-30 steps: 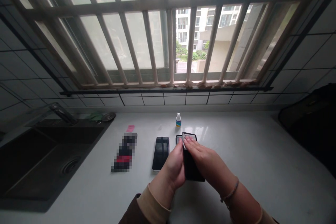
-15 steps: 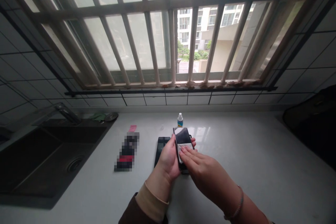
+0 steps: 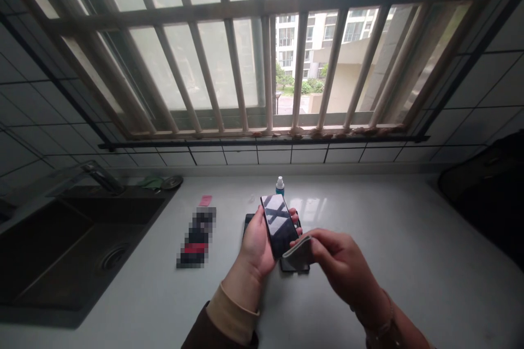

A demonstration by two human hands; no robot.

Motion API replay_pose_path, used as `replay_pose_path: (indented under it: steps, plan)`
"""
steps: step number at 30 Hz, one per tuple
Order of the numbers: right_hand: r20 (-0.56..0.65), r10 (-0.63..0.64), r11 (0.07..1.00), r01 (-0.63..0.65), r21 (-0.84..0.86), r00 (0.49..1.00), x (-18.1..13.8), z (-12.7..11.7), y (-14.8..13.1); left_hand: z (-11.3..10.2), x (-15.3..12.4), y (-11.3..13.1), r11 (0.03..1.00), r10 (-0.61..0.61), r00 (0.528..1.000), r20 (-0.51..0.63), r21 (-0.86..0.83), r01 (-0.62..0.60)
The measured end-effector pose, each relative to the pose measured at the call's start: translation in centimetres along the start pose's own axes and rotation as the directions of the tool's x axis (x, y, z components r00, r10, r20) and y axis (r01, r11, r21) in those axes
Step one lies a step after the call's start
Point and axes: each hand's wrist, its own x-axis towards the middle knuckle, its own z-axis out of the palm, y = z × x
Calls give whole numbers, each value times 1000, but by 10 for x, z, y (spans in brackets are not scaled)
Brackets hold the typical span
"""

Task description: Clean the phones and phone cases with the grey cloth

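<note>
A black smartphone (image 3: 279, 223) lies tilted in my left hand (image 3: 257, 248), whose fingers wrap round its sides. Window bars reflect in its glossy screen. Between the thumb and fingers of my right hand (image 3: 338, 259) is a folded grey cloth (image 3: 298, 253), held at the phone's lower right corner. Beneath the held phone, a dark flat item (image 3: 295, 268), perhaps a phone case, rests on the counter and is mostly hidden. Another dark device (image 3: 248, 222) lies partly behind my left hand. Just beyond the phone stands a small bottle (image 3: 280, 185) with a white cap.
On the white counter (image 3: 388, 218), a blurred-out dark and red item (image 3: 196, 240) lies to the left, with a pink slip (image 3: 205, 200) above it. A dark sink (image 3: 82, 245) with a faucet (image 3: 102, 176) is at far left. A black object (image 3: 487, 191) stands at far right.
My right hand has lifted the cloth off the screen and moved right and down, now pinching it. The phone has shifted slightly up and left in my left hand, uncovering its screen.
</note>
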Motion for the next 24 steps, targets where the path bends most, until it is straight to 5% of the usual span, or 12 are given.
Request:
replay_pose_path:
  steps: [2,5,9,14,19,24]
  plan:
    - [-75,233,943,-206,263,970,8,-9,7,0,0,-3,999,5,1000,-12,45,-4]
    - [-243,438,817,-271,509,866,21,-20,21,-1,-4,-7,993,-38,999,23,110,35]
    - [-503,439,872,-218,439,745,31,-30,38,1,-13,-11,965,-188,972,142,211,156]
    - [-432,334,942,-289,168,838,30,-30,41,2,-18,-23,880,-350,922,167,396,262]
    - [-351,182,905,-295,-306,919,24,-22,31,1,-14,-33,838,-332,943,24,467,283]
    - [-322,94,853,-243,-462,942,22,-14,30,3,-16,-34,816,-315,945,-82,485,314]
